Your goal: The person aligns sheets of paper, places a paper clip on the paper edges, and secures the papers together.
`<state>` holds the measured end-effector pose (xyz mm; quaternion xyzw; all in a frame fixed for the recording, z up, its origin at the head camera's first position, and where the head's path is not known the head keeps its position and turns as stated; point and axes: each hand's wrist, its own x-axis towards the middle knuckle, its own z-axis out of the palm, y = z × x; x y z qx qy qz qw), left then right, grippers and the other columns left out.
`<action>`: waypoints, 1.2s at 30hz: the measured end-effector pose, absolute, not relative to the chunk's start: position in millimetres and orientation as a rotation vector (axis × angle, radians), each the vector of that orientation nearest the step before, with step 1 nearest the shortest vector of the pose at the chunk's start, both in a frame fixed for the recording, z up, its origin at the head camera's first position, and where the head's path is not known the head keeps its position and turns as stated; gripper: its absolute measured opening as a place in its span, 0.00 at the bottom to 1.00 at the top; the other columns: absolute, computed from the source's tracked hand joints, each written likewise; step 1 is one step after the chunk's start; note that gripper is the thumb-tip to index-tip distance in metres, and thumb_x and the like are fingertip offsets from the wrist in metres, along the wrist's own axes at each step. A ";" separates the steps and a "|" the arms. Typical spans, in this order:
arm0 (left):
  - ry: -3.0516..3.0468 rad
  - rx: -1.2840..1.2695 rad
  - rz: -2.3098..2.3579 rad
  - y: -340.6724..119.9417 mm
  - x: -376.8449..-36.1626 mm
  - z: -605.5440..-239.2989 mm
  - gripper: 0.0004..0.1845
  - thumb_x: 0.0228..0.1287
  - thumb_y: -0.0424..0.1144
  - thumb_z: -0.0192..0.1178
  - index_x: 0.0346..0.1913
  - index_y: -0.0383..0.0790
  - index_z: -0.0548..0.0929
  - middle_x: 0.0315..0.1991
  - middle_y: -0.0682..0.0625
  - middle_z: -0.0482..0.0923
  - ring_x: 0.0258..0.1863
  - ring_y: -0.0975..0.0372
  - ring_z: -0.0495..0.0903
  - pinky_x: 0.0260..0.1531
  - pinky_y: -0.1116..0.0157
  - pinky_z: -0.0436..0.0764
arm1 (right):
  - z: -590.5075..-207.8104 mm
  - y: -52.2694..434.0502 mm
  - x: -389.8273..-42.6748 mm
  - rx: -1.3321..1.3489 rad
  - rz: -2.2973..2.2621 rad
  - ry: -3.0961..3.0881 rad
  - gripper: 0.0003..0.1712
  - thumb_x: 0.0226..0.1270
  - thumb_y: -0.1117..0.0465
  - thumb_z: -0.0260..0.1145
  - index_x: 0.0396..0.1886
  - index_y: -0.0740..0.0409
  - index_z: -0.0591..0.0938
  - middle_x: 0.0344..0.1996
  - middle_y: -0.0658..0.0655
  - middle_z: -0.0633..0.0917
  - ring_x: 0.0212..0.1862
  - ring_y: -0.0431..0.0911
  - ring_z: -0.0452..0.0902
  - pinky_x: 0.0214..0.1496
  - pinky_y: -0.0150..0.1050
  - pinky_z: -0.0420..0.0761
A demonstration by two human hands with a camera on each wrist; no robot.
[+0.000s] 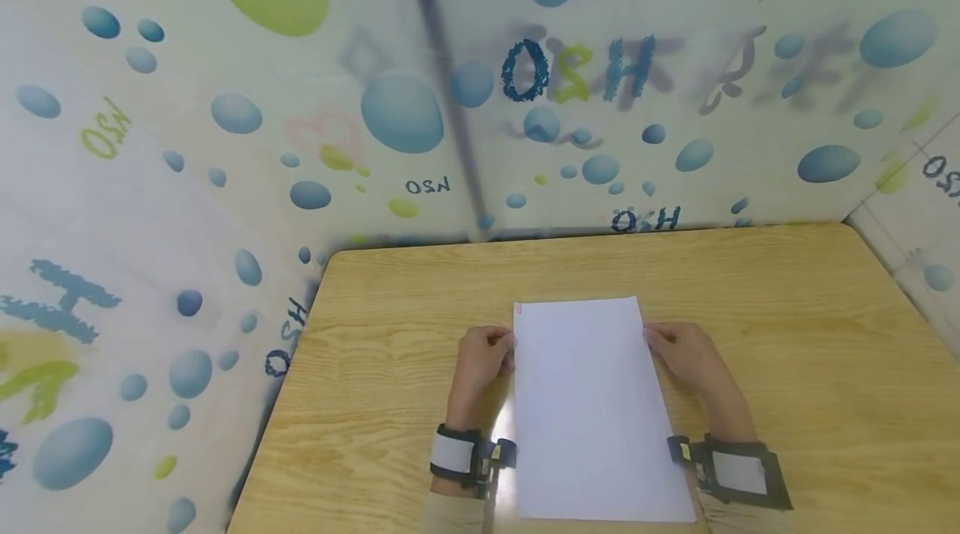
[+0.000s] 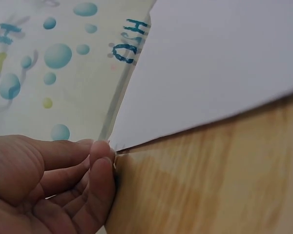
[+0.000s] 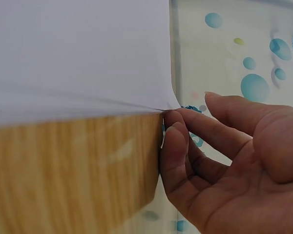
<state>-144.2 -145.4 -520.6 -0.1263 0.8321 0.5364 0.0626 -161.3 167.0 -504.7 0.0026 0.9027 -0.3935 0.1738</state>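
A white sheet of paper [image 1: 588, 413] extends over the table, with a small red mark at its far left corner in the head view. My left hand [image 1: 482, 357] pinches the sheet's left edge near the far end. On the opposite edge, at about the same height, my right hand [image 1: 686, 355] pinches the paper. The left wrist view has the paper [image 2: 210, 63] rising from the fingertips [image 2: 101, 148], its edge lifted over the wood. From the right wrist, the paper [image 3: 83, 53] runs to the curled fingers [image 3: 176, 141].
A light wood-grain table [image 1: 390, 334] lies under the paper. Behind it and at the left stands a pale covering [image 1: 337, 101] printed with blue and green bubbles and letters. Each wrist carries a strapped camera mount, such as the right wrist strap [image 1: 738, 471].
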 end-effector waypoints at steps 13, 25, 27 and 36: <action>2.519 -0.397 1.637 -145.6 -145.7 -522.0 0.10 0.69 0.35 0.59 0.47 0.33 0.84 0.22 0.47 0.79 0.20 0.60 0.78 0.22 0.65 0.79 | -509.5 167.5 -163.8 -0.025 -1.167 2.558 0.29 0.77 0.51 0.51 0.67 0.66 0.69 0.64 0.72 0.69 0.66 0.67 0.61 0.62 0.60 0.64; 2.680 -0.242 1.577 -150.2 -144.5 -520.5 0.13 0.72 0.40 0.56 0.50 0.34 0.82 0.29 0.47 0.80 0.24 0.59 0.79 0.23 0.64 0.79 | -505.8 173.3 -166.5 -0.148 -1.134 2.592 0.30 0.79 0.50 0.48 0.67 0.70 0.67 0.64 0.73 0.69 0.65 0.69 0.60 0.63 0.62 0.61; 2.763 -0.174 1.514 -153.8 -144.4 -517.4 0.12 0.72 0.40 0.56 0.50 0.36 0.83 0.34 0.47 0.82 0.30 0.59 0.80 0.28 0.63 0.79 | -505.5 177.3 -166.9 -0.183 -1.122 2.607 0.30 0.79 0.50 0.47 0.67 0.69 0.67 0.63 0.73 0.69 0.64 0.69 0.62 0.62 0.62 0.63; 3.097 0.177 0.978 -167.4 -143.2 -504.0 0.21 0.71 0.46 0.57 0.61 0.38 0.76 0.58 0.40 0.76 0.54 0.44 0.75 0.51 0.48 0.74 | -502.4 198.9 -166.0 -0.341 -1.032 2.855 0.32 0.79 0.48 0.46 0.69 0.69 0.64 0.64 0.74 0.67 0.64 0.70 0.61 0.61 0.65 0.62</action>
